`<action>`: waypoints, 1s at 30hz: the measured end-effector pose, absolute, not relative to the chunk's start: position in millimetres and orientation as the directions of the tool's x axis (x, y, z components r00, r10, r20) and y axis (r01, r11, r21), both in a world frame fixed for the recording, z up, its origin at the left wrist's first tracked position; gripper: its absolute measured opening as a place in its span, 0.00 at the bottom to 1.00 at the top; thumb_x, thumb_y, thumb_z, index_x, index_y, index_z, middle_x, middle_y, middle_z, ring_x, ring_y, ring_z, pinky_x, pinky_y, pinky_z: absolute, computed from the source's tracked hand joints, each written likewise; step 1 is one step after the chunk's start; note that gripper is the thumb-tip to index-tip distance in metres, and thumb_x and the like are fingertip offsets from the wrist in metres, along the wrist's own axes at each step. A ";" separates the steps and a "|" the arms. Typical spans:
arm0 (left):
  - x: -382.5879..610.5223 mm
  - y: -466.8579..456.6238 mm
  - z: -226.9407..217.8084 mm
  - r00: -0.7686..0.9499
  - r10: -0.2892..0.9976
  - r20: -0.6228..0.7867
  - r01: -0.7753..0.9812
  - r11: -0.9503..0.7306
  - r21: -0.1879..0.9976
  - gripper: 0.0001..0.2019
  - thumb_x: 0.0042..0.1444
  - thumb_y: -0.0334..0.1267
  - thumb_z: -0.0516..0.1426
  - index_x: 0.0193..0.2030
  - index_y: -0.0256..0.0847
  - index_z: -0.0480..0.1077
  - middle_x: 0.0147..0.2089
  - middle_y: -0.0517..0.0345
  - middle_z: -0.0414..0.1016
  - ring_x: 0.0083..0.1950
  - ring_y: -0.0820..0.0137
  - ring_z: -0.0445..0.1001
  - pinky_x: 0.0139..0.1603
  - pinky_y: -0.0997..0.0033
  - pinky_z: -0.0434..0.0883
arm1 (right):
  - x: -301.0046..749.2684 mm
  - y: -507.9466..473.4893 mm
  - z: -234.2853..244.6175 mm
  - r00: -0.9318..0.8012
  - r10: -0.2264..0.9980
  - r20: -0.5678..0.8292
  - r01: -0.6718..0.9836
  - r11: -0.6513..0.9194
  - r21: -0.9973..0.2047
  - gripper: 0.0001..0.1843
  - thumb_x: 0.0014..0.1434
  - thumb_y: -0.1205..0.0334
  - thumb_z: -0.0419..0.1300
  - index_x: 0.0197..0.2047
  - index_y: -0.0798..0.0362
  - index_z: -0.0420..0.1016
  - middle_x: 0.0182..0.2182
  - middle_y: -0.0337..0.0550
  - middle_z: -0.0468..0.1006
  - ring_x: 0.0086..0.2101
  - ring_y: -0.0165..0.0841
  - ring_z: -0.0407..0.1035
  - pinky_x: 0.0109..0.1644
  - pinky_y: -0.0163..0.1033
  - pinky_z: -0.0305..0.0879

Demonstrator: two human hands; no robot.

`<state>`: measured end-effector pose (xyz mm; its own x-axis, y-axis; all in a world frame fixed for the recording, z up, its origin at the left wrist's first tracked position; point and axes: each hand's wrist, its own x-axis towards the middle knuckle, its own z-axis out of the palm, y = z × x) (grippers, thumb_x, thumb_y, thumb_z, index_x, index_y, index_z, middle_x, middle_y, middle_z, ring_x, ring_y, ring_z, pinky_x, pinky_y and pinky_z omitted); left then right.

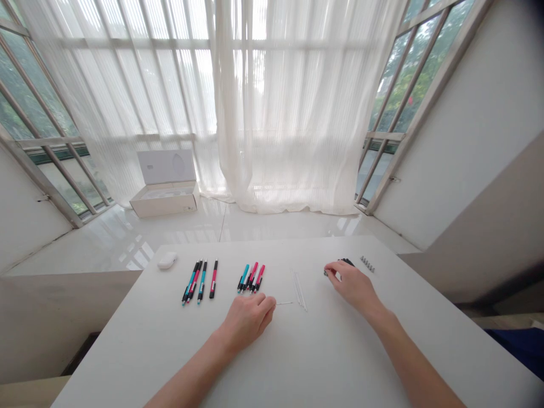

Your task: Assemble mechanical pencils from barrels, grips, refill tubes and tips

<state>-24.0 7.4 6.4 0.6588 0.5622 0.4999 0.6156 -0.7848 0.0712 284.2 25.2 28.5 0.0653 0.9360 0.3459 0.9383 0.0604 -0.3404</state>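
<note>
The left grip (247, 320) was clenched, its fingertips apparently pinching one end of a thin metal rod (284, 303). The rod's long axis ran out to the right, almost level, just above the surface of the bench (127, 345), and the left hand was much the nearer to it. Across the bench from the left lay a white rounded case (167, 260), then a group of teal and red pens (198, 281), and a second, similar group of pens (250, 277). Just past the rod's free end lay a bundle of thin metal rods (298, 289), their long axes running away from the person. The right grip (351, 286) was curled down over a small dark cluster of parts (346, 262), though whether it held them could not be told. Just beyond lay a short row of small metal parts (368, 264).
</note>
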 end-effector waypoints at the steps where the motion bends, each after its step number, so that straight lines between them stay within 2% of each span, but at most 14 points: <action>1: -24.0 7.4 6.3 0.657 0.562 0.501 0.618 -0.783 0.069 0.10 0.66 0.32 0.45 0.34 0.42 0.62 0.26 0.63 0.65 0.23 0.73 0.63 0.23 0.72 0.51 | 291.1 25.8 27.7 0.082 0.944 0.318 0.950 0.022 -0.310 0.13 0.60 0.59 0.51 0.34 0.47 0.78 0.34 0.39 0.79 0.27 0.31 0.69 0.28 0.35 0.58; 5: -24.1 7.4 6.2 0.661 0.559 0.501 0.616 -0.785 0.064 0.10 0.66 0.32 0.45 0.35 0.42 0.63 0.26 0.63 0.65 0.23 0.72 0.63 0.22 0.71 0.51 | 302.5 25.8 26.1 0.099 0.971 0.216 0.964 -0.040 -0.264 0.12 0.57 0.63 0.53 0.35 0.45 0.79 0.36 0.36 0.79 0.29 0.30 0.71 0.29 0.33 0.58; 10: -24.3 7.2 6.1 0.659 0.555 0.508 0.612 -0.788 0.066 0.11 0.67 0.32 0.44 0.35 0.42 0.63 0.26 0.63 0.65 0.23 0.73 0.62 0.22 0.72 0.51 | 299.3 26.2 25.7 0.063 0.990 0.126 0.967 -0.029 -0.254 0.12 0.56 0.63 0.54 0.35 0.44 0.79 0.36 0.35 0.79 0.31 0.29 0.71 0.28 0.32 0.57; 15: -24.5 7.2 5.4 0.664 0.550 0.506 0.607 -0.792 0.064 0.11 0.66 0.32 0.44 0.35 0.42 0.63 0.26 0.62 0.66 0.23 0.73 0.62 0.22 0.72 0.51 | 298.0 26.3 26.9 0.072 0.993 0.090 0.967 -0.047 -0.248 0.10 0.58 0.59 0.55 0.34 0.45 0.78 0.35 0.36 0.78 0.29 0.29 0.70 0.28 0.33 0.56; 21: -23.8 7.9 5.0 0.648 0.561 0.515 0.615 -0.784 0.080 0.11 0.67 0.33 0.45 0.35 0.42 0.64 0.26 0.62 0.66 0.23 0.73 0.64 0.23 0.72 0.52 | 294.3 26.0 27.5 0.036 0.995 0.091 0.963 -0.010 -0.268 0.11 0.58 0.62 0.53 0.31 0.49 0.77 0.33 0.40 0.78 0.29 0.31 0.69 0.27 0.34 0.55; 23: -23.4 8.1 4.8 0.640 0.571 0.514 0.626 -0.776 0.082 0.11 0.67 0.33 0.45 0.34 0.42 0.64 0.26 0.62 0.66 0.23 0.73 0.65 0.23 0.72 0.52 | 288.0 23.7 32.5 -0.018 0.994 0.111 0.943 0.054 -0.328 0.10 0.57 0.61 0.54 0.31 0.50 0.76 0.32 0.40 0.77 0.27 0.30 0.67 0.28 0.34 0.56; 27: -23.1 8.3 4.5 0.638 0.578 0.509 0.635 -0.769 0.077 0.10 0.66 0.32 0.45 0.34 0.42 0.64 0.26 0.62 0.67 0.23 0.73 0.65 0.23 0.72 0.52 | 261.3 13.2 46.2 -0.240 0.961 0.140 0.789 0.277 -0.548 0.08 0.56 0.60 0.55 0.32 0.51 0.74 0.30 0.39 0.75 0.26 0.28 0.63 0.32 0.35 0.61; 30: -23.7 8.6 4.2 0.646 0.581 0.496 0.635 -0.769 0.073 0.10 0.66 0.33 0.45 0.35 0.42 0.64 0.26 0.62 0.67 0.23 0.72 0.65 0.23 0.72 0.52 | 236.4 3.9 50.5 -0.342 0.932 0.122 0.693 0.338 -0.636 0.06 0.55 0.63 0.55 0.33 0.51 0.73 0.26 0.36 0.73 0.24 0.27 0.62 0.30 0.33 0.60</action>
<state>-23.7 8.6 4.2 0.6459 0.5805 0.4958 0.6351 -0.7690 0.0729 236.4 3.9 50.5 -0.3422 0.9317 0.1222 0.6933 0.3381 -0.6365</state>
